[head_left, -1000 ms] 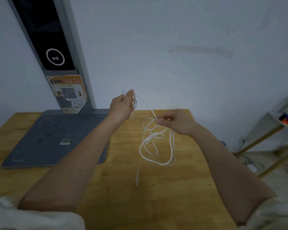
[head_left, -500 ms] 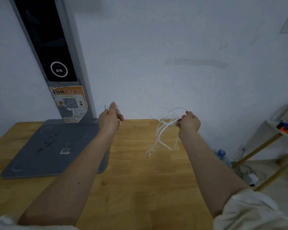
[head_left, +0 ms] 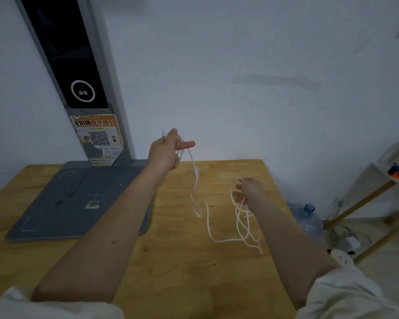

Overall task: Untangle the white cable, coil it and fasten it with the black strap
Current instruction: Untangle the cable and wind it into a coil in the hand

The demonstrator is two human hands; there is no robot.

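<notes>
Left hand (head_left: 165, 150) raised, pinching one end of white cable (head_left: 209, 223). Cable sagging onto counter (head_left: 171, 268), looping to right hand (head_left: 248, 192), fingers curling round several strands. Best drawing hands apart slowly, freeing loops singly. Black strap not showing.

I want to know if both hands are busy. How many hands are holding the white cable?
2. The left hand holds the white cable raised near the wall; the right hand holds its loops lower, over the wooden table. No black strap shows; it may be hidden.

Left hand (head_left: 165, 150) raised, right hand (head_left: 249, 192) lower, both seemingly pinching.
</notes>
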